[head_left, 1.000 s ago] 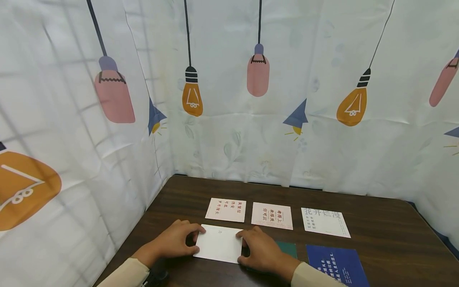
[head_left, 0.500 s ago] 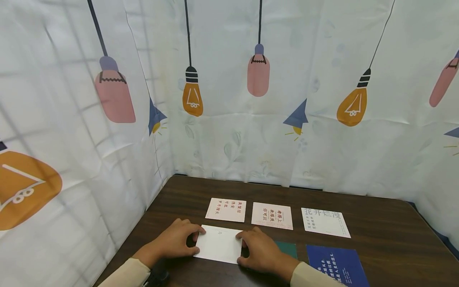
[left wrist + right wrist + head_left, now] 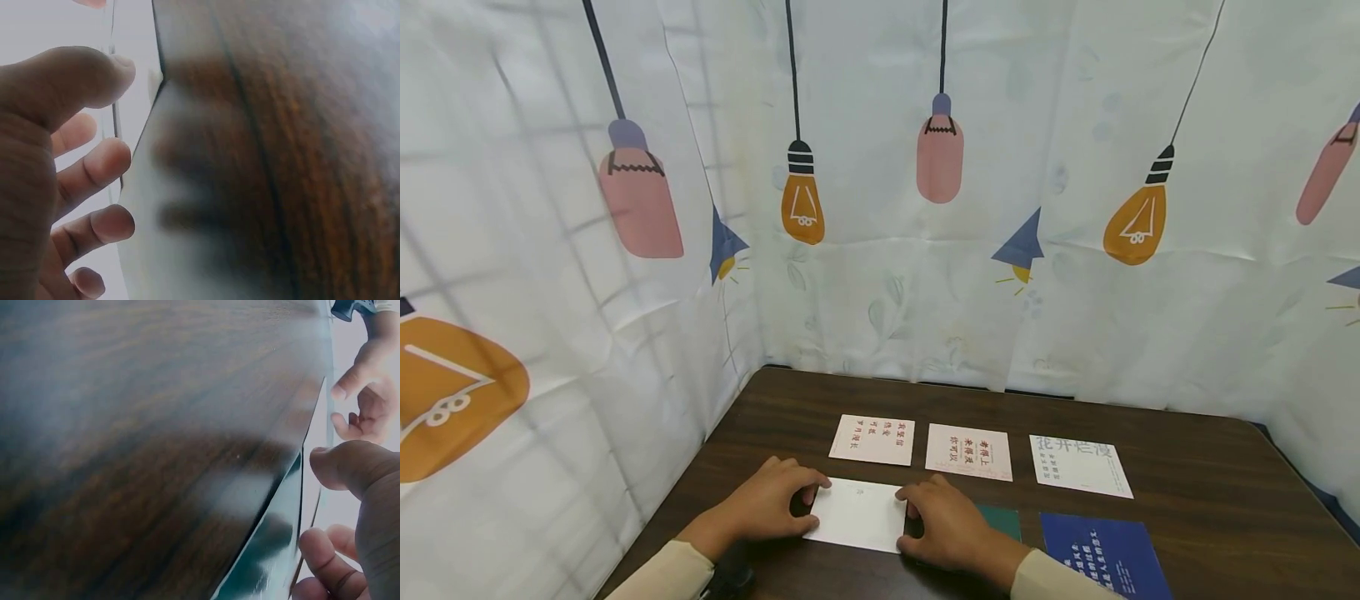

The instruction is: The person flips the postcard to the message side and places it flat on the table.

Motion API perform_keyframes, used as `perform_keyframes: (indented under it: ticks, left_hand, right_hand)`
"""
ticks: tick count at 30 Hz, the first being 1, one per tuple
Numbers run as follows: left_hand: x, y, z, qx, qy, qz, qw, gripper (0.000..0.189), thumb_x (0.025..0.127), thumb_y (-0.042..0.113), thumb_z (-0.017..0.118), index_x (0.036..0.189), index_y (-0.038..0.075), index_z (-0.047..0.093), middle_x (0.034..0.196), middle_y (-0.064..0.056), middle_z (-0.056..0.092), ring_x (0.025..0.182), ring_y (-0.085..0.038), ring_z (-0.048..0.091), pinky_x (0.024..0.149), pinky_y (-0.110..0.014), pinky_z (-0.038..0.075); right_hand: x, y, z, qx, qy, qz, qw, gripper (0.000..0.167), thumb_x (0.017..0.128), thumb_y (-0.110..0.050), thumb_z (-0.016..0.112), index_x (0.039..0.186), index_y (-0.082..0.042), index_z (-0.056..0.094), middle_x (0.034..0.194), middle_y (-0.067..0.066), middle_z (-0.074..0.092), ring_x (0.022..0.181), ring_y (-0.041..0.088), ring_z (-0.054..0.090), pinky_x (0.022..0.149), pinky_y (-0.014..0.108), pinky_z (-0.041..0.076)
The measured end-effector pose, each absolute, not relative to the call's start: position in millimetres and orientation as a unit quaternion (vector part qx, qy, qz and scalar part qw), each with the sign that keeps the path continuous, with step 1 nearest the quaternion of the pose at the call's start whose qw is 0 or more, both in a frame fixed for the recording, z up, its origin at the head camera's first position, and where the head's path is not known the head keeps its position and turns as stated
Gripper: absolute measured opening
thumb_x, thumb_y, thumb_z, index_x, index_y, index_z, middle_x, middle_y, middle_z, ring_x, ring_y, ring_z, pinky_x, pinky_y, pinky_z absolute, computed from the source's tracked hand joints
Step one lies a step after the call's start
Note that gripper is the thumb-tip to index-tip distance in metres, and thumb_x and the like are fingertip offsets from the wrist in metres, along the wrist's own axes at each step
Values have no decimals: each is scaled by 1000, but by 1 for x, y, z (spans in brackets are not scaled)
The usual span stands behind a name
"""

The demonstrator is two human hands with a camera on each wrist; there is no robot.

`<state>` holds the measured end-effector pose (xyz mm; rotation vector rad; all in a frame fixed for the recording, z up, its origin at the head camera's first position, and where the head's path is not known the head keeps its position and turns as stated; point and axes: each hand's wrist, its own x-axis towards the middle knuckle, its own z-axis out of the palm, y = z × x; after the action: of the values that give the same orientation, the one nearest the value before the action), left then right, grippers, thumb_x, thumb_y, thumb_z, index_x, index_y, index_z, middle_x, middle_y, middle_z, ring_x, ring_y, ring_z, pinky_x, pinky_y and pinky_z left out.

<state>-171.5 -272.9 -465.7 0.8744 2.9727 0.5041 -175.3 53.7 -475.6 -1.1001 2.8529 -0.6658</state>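
A white card [image 3: 857, 518] with a small mark near its far edge is held between my two hands over the near left of the table. My left hand [image 3: 772, 500] grips its left side, the thumb at the near corner and the index finger at the far one. On the right side, my right hand [image 3: 946, 525] holds the card the same way. The right wrist view catches the card [image 3: 317, 419] edge-on, with a green card [image 3: 269, 553] under or beside it. My right forearm partly hides the green card [image 3: 1002, 521] in the head view.
Three printed cards lie in a row beyond my hands: a left one [image 3: 872, 440], a middle one [image 3: 969, 452] and a right one [image 3: 1081, 467]. A blue card [image 3: 1107, 557] lies right of my right forearm. Curtains [image 3: 880, 308] hang behind the dark wooden table [image 3: 1210, 467].
The white card's far edge has dropped slightly toward me, so the card looks flatter. Both hands stay almost where they were.
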Motion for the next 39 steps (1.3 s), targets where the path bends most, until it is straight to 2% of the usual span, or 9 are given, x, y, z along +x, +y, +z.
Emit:
perform_keyframes:
  ticks: [9, 17, 29, 39]
  left_hand:
    - [-174, -259, -460, 323, 931, 164, -38, 38, 84, 37, 83, 117, 23, 71, 87, 21, 53, 84, -5, 49, 81, -36, 38]
    - [-178, -246, -458, 332, 928, 164, -30, 38, 86, 38, 81, 119, 23, 71, 92, 22, 56, 85, -4, 48, 84, -37, 39]
    - [-184, -225, -460, 359, 916, 178, -17, 40, 88, 39, 80, 123, 21, 70, 102, 19, 62, 97, -7, 53, 85, -39, 39]
    - [-187, -210, -460, 378, 910, 172, -16, 40, 89, 39, 78, 125, 22, 69, 108, 16, 64, 103, -6, 54, 90, -41, 40]
  right_hand:
    - [-179, 70, -472, -336, 912, -234, 13, 56, 82, -43, 82, 127, -14, 66, 92, -17, 59, 94, 7, 52, 79, 30, 49]
    - [-181, 84, -473, -319, 917, -239, 13, 60, 81, -46, 83, 130, -17, 65, 95, -17, 61, 92, 6, 50, 76, 30, 50]
    - [-180, 105, -471, -314, 923, -222, 12, 64, 82, -48, 82, 134, -16, 64, 101, -16, 63, 97, 8, 52, 85, 37, 51]
    - [-179, 118, -473, -289, 932, -218, 12, 66, 81, -51, 82, 133, -16, 64, 107, -13, 66, 105, 12, 54, 91, 43, 51]
